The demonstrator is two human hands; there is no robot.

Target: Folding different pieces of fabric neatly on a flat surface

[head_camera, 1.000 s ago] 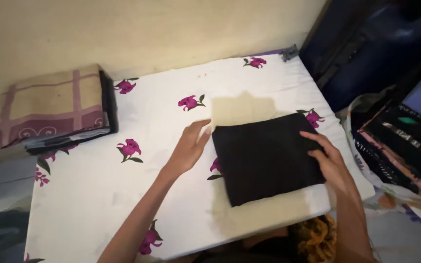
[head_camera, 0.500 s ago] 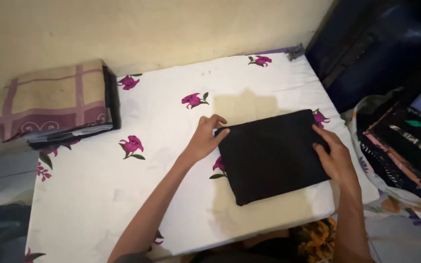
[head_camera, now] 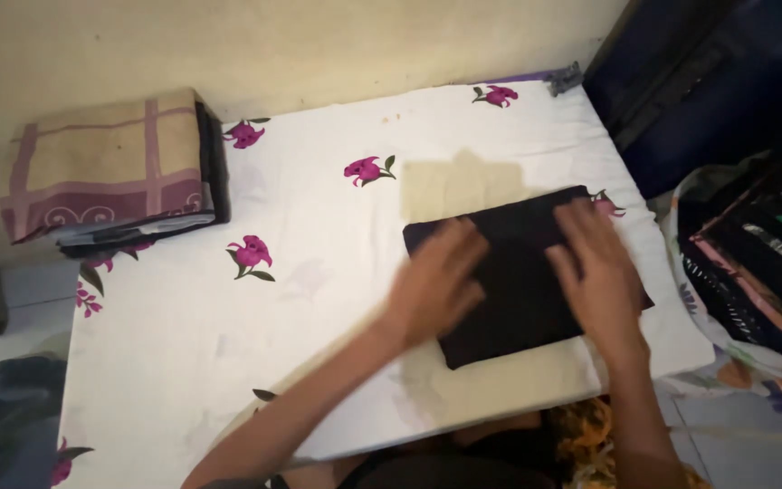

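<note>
On the flowered white sheet of the bed point(head_camera: 319, 263), near its right edge, lies the folded black cloth point(head_camera: 518, 272). Both my hands lie flat on it with fingers spread open, gripping nothing: left hand point(head_camera: 436, 285) on its left half, right hand point(head_camera: 595, 272) on its right. Bare sheet stretches leftward to the stack of folded fabrics point(head_camera: 110, 172) by the wall
</note>
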